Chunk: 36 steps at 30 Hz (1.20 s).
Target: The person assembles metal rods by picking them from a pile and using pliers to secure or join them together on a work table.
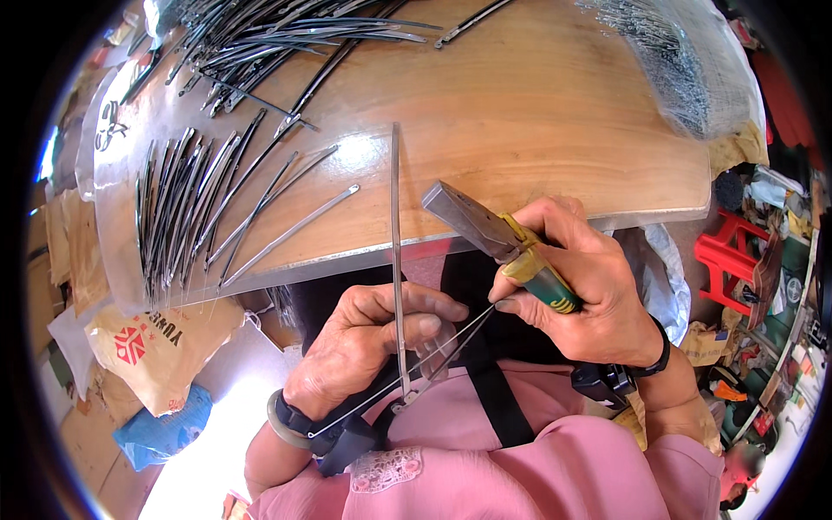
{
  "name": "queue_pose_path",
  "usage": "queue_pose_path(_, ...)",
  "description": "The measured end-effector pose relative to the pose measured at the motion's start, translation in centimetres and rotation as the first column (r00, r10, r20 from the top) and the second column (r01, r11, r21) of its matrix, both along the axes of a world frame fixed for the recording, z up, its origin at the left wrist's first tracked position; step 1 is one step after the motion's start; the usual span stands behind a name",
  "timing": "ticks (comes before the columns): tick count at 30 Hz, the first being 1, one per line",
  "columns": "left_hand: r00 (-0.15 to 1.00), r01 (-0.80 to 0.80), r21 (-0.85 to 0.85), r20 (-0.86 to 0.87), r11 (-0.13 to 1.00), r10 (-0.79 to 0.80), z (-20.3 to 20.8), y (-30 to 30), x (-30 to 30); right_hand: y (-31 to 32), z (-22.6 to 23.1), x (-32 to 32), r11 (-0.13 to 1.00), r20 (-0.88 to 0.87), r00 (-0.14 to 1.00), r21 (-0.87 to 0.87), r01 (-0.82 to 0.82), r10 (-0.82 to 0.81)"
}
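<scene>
My left hand (364, 334) is closed, thumb and fingers pinching a long, narrow grey metal strip (397, 217). The strip stands nearly upright in view, its upper end over the table and its lower end near my lap. At that lower end is a small metal fitting (413, 397). A thin wire (360, 405) slants past the fitting up to my right fingertips. My right hand (589, 290) grips pliers (472, 218) with green and yellow handles, jaws pointing up and left. Its thumb and forefinger also pinch the wire's end.
On the wooden table (555, 113), similar strips lie in a row (178, 208) at the left edge and in a heap (286, 35) farther back. Clear plastic at the far right holds many thin wires (676, 74). A red stool (732, 260) stands right; a paper bag (165, 364) lies left.
</scene>
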<state>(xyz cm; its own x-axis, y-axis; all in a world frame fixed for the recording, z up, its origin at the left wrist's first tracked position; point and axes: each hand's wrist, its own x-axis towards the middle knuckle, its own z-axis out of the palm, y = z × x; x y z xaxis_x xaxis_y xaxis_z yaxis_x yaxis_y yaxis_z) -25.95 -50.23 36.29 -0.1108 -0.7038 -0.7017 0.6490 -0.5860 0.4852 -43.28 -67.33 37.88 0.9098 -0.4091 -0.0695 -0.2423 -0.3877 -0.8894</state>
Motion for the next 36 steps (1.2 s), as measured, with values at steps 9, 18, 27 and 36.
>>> queue_pose_path(9,0.994,-0.071,0.046,-0.077,0.996,0.074,0.8,-0.1,-0.5,-0.5,-0.3,-0.8,0.981,0.059,0.997,0.188,0.042,-0.054)
queue_pose_path(18,0.995,-0.071,0.021,-0.066,0.997,0.072,1.0,-0.3,-1.3,-0.8,-0.5,-1.0,0.947,0.163,0.981,0.319,0.046,-0.103)
queue_pose_path(27,0.962,-0.124,0.015,-0.242,0.992,0.124,0.6,0.5,-1.1,-0.2,-0.9,-0.5,0.992,0.143,0.986,-0.097,-0.077,0.09)
queue_pose_path(36,0.992,-0.067,0.256,-0.085,0.964,0.091,2.1,-0.8,-2.2,0.3,-1.4,0.1,0.908,0.127,0.952,-0.357,-0.219,0.28)
